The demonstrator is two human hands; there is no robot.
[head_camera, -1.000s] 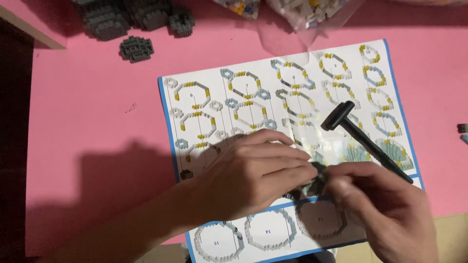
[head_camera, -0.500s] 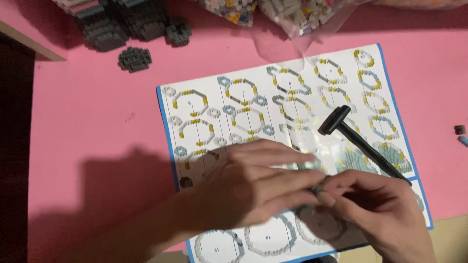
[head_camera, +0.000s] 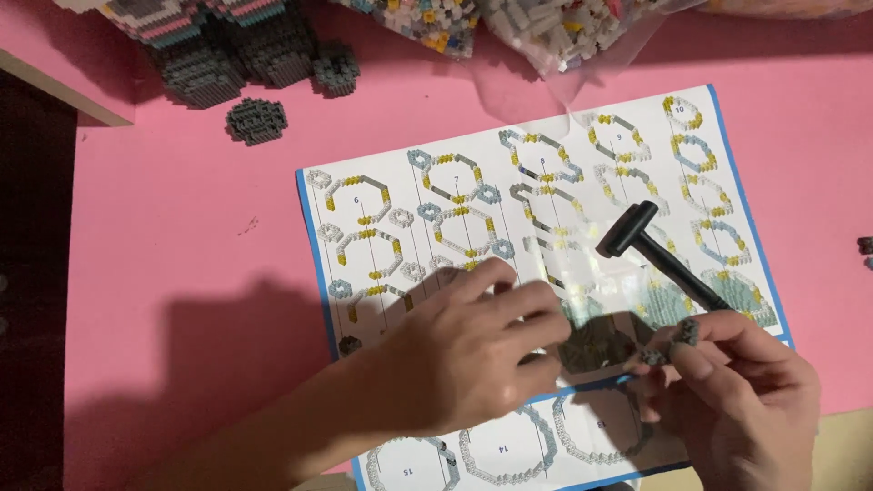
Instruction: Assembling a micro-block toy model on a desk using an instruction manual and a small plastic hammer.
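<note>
A printed instruction sheet [head_camera: 473, 182] with ring-shaped brick diagrams lies on the pink table. My left hand [head_camera: 464, 355] rests flat on the sheet's lower middle, fingers spread and pointing right, close to a small dark grey block piece [head_camera: 600, 341] on the paper. My right hand [head_camera: 737, 400] at the lower right pinches a tiny grey block piece [head_camera: 677, 336] between thumb and fingertips. The same hand also holds the handle of a small black hammer [head_camera: 650, 245], whose head points up-left over the sheet.
A dark grey block model [head_camera: 236, 55] with pink and teal layers stands at the top left. A small grey round block part [head_camera: 256, 120] lies beside it. Clear bags of loose bricks [head_camera: 546, 27] sit at the top. The table's edge drops off at the left.
My left hand has flattened and slid slightly left, uncovering the dark block piece. My right hand has lifted a tiny piece up between its fingertips. The view has shifted a little.
</note>
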